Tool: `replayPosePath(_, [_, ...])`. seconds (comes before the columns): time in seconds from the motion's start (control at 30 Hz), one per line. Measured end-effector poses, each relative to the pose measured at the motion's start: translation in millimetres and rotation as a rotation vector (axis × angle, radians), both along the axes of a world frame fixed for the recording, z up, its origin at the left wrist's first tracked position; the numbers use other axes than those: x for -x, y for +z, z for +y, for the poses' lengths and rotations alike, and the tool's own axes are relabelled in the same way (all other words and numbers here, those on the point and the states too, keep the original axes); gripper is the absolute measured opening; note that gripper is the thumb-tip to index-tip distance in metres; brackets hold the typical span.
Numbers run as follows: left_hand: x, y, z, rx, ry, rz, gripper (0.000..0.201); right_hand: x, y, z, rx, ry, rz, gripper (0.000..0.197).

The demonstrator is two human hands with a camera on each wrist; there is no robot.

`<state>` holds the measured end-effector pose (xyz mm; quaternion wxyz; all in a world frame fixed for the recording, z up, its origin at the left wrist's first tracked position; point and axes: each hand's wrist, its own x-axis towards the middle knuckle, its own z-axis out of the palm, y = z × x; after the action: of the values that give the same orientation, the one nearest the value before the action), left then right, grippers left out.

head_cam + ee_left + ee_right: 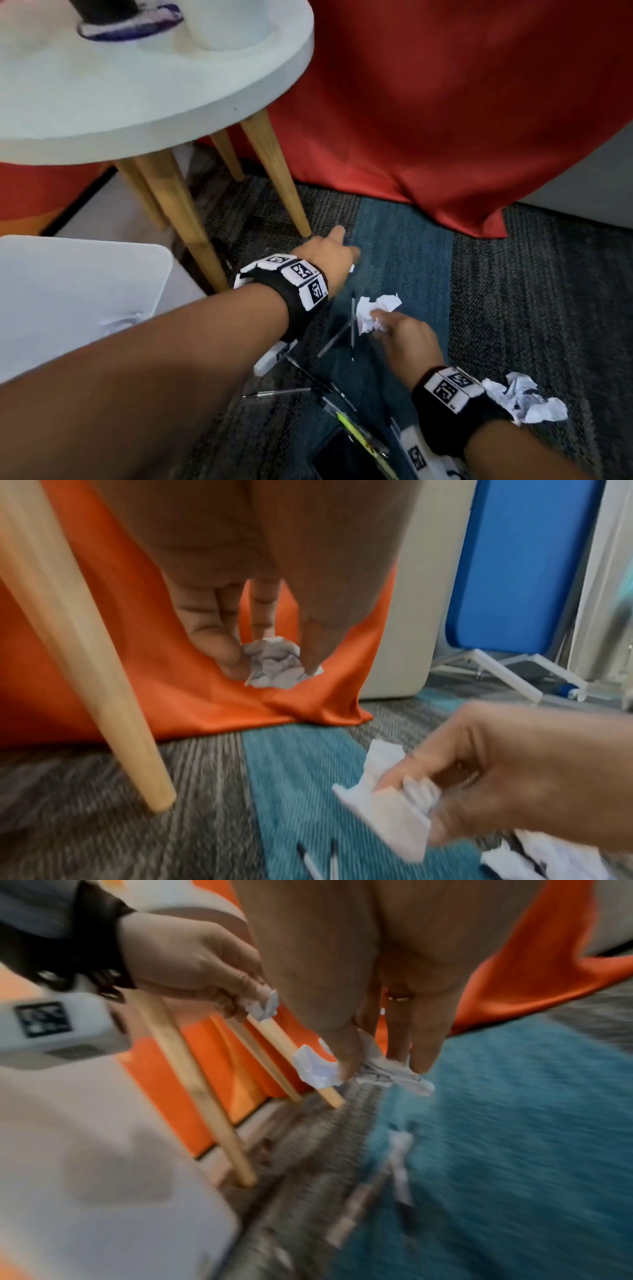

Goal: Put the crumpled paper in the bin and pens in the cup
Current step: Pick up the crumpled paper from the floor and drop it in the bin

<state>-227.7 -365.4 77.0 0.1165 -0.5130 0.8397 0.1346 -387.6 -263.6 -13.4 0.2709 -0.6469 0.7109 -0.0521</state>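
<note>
My left hand (270,653) pinches a small crumpled paper ball (274,664) between fingers and thumb, held above the carpet near a table leg (274,171). To its right, my right hand (385,322) grips a larger crumpled paper (376,308) just over the blue carpet strip; the right wrist view shows the crumpled paper (380,1072) pinched at the fingertips. A third crumpled paper (524,399) lies on the floor behind my right wrist. Several pens (352,325) are scattered on the carpet below my hands. The white bin (85,291) stands at left, the white cup (233,24) on the round table (137,96).
A red cloth (445,120) hangs to the floor behind the table. The table's wooden legs stand between the bin and my left hand. A dark flat object (342,455) lies by the pens at the bottom edge. Grey carpet (548,274) stretches to the right.
</note>
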Motion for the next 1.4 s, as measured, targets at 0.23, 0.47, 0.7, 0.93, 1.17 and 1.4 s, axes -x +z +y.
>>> replayPosePath(0.23, [-73,122,56,0.267,0.099,0.125,0.025,-74,80,8,0.250,0.096,-0.326,0.032])
replayPosePath(0.47, [-189,152,127,0.313,0.428,0.099,0.021,-148,145,12,0.447,0.311,-0.500,0.027])
replayPosePath(0.7, [-236,113,154,0.138,0.665,-0.001,0.036,-204,180,14,0.484,0.495,-0.491,0.023])
replayPosePath(0.93, [-258,106,169,0.139,0.714,-0.039,0.033,-236,190,13,0.505,0.680,-0.419,0.046])
replayPosePath(1.17, [-259,123,170,0.244,0.734,-0.054,0.030,-241,197,13,0.496,0.617,-0.498,0.033])
replayPosePath(1.4, [-220,155,162,0.432,0.643,0.093,0.028,-245,182,6,0.397,0.613,-0.451,0.041])
